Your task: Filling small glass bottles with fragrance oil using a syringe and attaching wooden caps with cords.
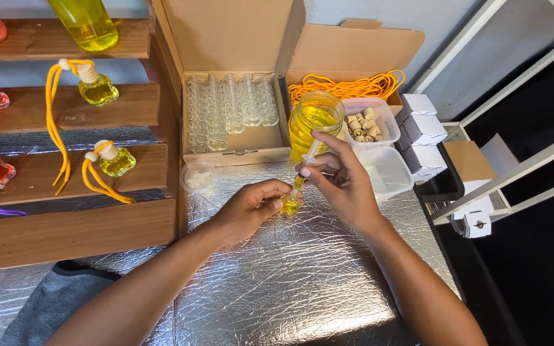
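Note:
My left hand pinches a tiny glass bottle partly filled with yellow liquid, held just above the foil-covered table. My right hand grips a slim syringe whose tip points down into the bottle's mouth. Right behind the hands stands an open glass jar of yellow liquid.
An open cardboard box holds rows of empty small bottles. Behind it sit orange cords, a tub of wooden caps, an empty plastic tub, a small round dish and white boxes. Wooden shelves at left display filled bottles.

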